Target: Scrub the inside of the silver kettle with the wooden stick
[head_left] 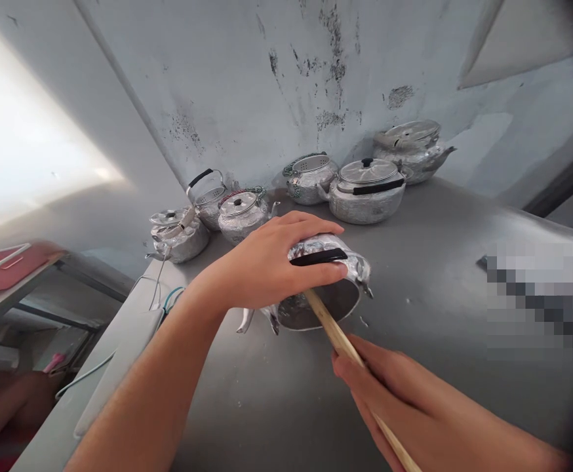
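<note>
A crumpled, dented metal kettle (360,267) lies tipped on the grey table, its open mouth facing me. My left hand (279,252) is closed around it from the left, the thumb along the black handle grip (323,256) and the fingers over the top. A wooden stick (326,321) runs into the kettle's mouth; its far end is hidden inside. Around the stick's lower part, my right hand (389,377) is wrapped, just in front of the kettle.
Several metal kettles line the back of the table (429,295), including a large lidded kettle (366,196) and a rope-handled kettle (240,213). Cables (90,372) run along the left edge. Beyond are a red container (14,267) on a shelf and part of a person (18,403).
</note>
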{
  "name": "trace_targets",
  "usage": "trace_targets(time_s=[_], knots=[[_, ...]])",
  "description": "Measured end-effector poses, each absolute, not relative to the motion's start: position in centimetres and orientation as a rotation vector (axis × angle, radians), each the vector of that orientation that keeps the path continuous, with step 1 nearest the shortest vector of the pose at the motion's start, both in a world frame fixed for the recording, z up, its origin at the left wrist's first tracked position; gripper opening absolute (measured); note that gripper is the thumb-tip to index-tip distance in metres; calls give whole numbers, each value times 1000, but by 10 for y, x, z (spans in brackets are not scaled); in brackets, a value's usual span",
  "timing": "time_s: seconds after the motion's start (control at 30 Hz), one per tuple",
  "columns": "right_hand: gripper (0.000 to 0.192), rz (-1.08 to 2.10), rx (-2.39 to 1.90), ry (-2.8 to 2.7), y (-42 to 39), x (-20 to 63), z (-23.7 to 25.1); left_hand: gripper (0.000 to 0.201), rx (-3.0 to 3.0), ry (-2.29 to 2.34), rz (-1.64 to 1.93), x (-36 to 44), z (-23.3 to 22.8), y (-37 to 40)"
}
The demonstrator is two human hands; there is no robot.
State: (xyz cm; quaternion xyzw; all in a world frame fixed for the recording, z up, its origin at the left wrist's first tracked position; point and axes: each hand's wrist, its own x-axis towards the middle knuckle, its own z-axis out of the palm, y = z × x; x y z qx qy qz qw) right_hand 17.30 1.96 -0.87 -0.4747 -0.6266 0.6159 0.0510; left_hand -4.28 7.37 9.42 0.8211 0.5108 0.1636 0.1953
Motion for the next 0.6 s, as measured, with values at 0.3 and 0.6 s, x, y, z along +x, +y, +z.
trace_targets(time_s=[0.3,0.6], knots=[[47,1824,-1512,-1917,25,172,-5,52,2297,1439,456,-44,95,73],[40,1713,-1479,-1953,25,169,1,50,2301,1444,469,-42,94,73]])
